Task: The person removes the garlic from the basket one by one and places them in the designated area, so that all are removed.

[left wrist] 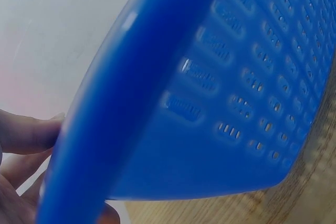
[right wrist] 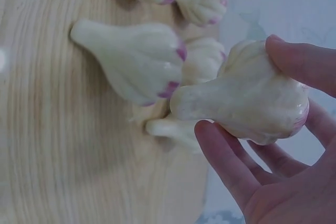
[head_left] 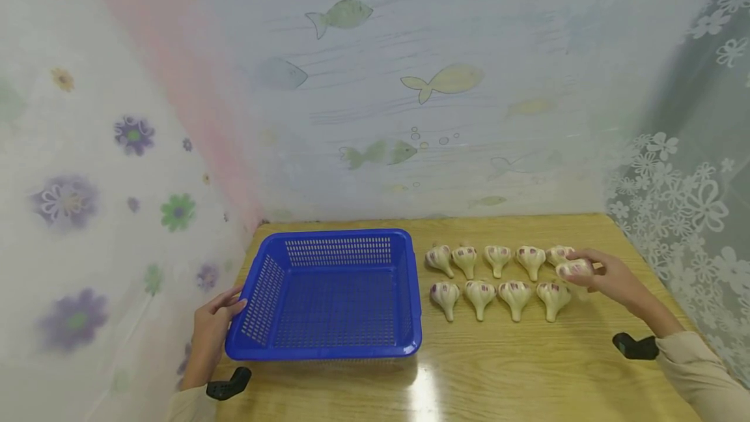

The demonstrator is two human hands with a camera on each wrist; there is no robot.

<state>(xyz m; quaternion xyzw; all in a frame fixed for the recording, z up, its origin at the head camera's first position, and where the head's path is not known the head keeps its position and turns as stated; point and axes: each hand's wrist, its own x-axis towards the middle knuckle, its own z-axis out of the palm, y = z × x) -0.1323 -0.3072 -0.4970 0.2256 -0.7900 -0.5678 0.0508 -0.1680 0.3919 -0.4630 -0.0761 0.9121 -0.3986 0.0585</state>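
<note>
My left hand grips the left rim of a blue plastic basket, with the thumb at the rim and fingers behind it. In the left wrist view the basket's slotted wall fills most of the picture. At the right, my right hand holds a garlic bulb between thumb and fingers, its stem pointing away from the palm. That bulb is raised over the right end of two rows of garlic bulbs. Another bulb in the back row is partly hidden by it.
The basket and the rows of garlic share a wooden table, basket on the left. A wall covering with fish drawings rises behind the table. Flower-patterned sheets close in both sides.
</note>
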